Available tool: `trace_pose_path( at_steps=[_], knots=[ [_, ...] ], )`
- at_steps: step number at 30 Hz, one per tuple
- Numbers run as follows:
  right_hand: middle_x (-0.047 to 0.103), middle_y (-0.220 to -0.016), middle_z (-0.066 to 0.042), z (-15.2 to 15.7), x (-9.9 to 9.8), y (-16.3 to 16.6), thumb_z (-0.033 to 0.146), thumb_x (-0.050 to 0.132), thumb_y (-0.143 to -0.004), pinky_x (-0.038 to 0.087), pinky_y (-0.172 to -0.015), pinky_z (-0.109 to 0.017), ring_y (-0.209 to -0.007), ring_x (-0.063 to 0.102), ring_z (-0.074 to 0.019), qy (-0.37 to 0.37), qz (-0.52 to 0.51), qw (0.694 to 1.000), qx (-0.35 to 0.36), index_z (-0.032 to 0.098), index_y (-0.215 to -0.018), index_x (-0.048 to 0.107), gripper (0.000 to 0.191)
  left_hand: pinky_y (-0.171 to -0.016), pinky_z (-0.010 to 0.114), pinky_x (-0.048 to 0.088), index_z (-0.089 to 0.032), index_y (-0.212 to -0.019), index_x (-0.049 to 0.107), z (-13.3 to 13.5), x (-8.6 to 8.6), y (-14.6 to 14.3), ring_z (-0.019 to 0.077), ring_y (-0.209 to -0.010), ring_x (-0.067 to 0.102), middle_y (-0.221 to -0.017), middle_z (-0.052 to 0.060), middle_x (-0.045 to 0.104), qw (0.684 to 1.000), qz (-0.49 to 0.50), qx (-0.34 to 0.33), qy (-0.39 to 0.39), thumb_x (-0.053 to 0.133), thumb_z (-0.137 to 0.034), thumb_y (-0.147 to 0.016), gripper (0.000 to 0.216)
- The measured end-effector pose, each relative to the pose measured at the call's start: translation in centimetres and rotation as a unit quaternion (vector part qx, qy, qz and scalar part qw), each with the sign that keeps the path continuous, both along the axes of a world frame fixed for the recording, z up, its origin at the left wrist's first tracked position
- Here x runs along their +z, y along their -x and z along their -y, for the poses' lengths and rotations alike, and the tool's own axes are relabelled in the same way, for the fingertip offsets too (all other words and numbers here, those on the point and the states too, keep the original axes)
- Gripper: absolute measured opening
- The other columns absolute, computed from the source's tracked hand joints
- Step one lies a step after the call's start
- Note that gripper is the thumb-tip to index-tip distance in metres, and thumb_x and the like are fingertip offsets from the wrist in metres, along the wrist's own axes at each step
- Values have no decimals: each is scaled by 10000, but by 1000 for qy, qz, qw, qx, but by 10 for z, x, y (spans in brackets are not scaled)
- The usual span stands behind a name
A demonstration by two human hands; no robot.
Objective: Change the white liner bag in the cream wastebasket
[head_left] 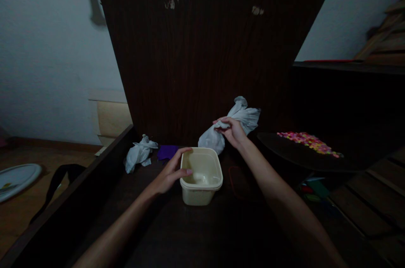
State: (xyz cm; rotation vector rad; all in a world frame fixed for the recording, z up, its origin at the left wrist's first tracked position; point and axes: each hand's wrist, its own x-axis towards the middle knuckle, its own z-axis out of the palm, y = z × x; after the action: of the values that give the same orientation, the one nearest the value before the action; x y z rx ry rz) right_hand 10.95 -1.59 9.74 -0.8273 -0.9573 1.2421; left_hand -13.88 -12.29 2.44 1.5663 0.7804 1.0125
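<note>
A cream plastic tub (202, 195) stands upright on the dark wooden surface, its inside bare as far as I can see. My left hand (173, 171) is closed on its left rim, the thumb over the edge. Behind the tub, a white plastic bag (211, 140) leans with its gathered neck spreading to the upper right. My right hand (233, 131) pinches that bag near the neck, fingers closed. What the bag holds is hidden.
A second knotted white bag (139, 154) and a purple piece (167, 152) lie to the left. On the right, many pink and yellow small pieces (310, 141) sit on a dark curved shelf (275, 143). A tall dark panel (196, 57) rises behind.
</note>
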Motion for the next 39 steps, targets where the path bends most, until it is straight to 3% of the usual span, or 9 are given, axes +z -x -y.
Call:
trace_pose_path(
  at_steps=[5, 11, 17, 21, 24, 29, 31, 35, 39],
  knots=[
    [638, -520, -19, -12, -48, 4, 229, 722, -730, 505, -544, -216, -541, 614, -135, 66, 60, 995, 32, 168, -563, 597, 217, -1143, 451, 356, -251, -1384, 455, 4, -4, 0, 350, -1326, 483, -1418, 78, 538, 1000, -4, 7, -11, 655, -390, -845, 591],
    [642, -758, 25, -17, -96, -3, 352, 617, -987, 525, -552, -232, -581, 596, -90, 154, 113, 981, -24, 133, -907, 640, 234, -1190, 508, 294, -256, -1485, 322, 3, -21, 4, 384, -1432, 374, -1548, 114, 418, 999, 34, -7, -23, 617, -481, -887, 704],
    [637, -639, 14, -10, -97, -28, 355, 562, -986, 524, -509, -249, -516, 610, -120, 178, 220, 955, -87, 157, -751, 597, 309, -1237, 530, 218, -273, -1563, 176, 7, -32, 5, 397, -1536, 175, -1668, 116, 220, 995, 85, -42, -25, 651, -565, -865, 894],
    [590, -463, -21, -3, -92, -48, 412, 570, -921, 405, -391, -250, -370, 520, -146, 182, 347, 913, -110, 200, -583, 552, 400, -1249, 547, 175, -251, -1590, 76, 10, -38, 6, 410, -1542, 144, -1681, 147, 158, 992, 91, -69, -50, 676, -669, -808, 1070],
    [539, -427, -16, 3, -88, -59, 396, 613, -867, 396, -460, -250, -438, 550, -163, 145, 441, 875, -140, 221, -529, 524, 390, -1253, 564, 138, -242, -1599, 6, 11, -45, 6, 417, -1543, 128, -1683, 166, 131, 990, 89, -69, -79, 731, -709, -738, 1219],
    [669, -832, -86, 12, -90, -61, 372, 669, -788, 472, -767, -332, -903, 654, -271, 64, 545, 815, -189, 220, -723, 581, 187, -1248, 586, 149, -218, -1605, 20, 11, -62, 8, 436, -1529, 170, -1671, 193, 139, 992, 8, -45, -114, 841, -690, -617, 1368],
    [670, -1006, -119, 15, -96, -57, 407, 682, -777, 468, -867, -370, -1027, 629, -298, 42, 566, 804, -175, 209, -866, 609, 229, -1249, 592, 139, -194, -1607, 16, 10, -69, 8, 439, -1521, 187, -1662, 208, 154, 992, -30, -28, -118, 865, -675, -590, 1409],
    [668, -1116, -141, 15, -112, -48, 476, 637, -825, 459, -961, -393, -1093, 621, -292, 13, 586, 803, -109, 189, -1010, 617, 343, -1249, 584, 158, -178, -1610, -1, 8, -83, 7, 430, -1504, 242, -1633, 224, 228, 990, -81, -12, -115, 885, -636, -587, 1428],
    [700, -1026, -100, 9, -128, -41, 486, 574, -873, 490, -924, -388, -1004, 646, -267, -9, 593, 804, -46, 206, -933, 610, 289, -1238, 568, 212, -156, -1605, 50, 6, -94, 7, 418, -1469, 321, -1552, 231, 378, 986, -112, -7, -120, 879, -612, -610, 1373]
  ],
)
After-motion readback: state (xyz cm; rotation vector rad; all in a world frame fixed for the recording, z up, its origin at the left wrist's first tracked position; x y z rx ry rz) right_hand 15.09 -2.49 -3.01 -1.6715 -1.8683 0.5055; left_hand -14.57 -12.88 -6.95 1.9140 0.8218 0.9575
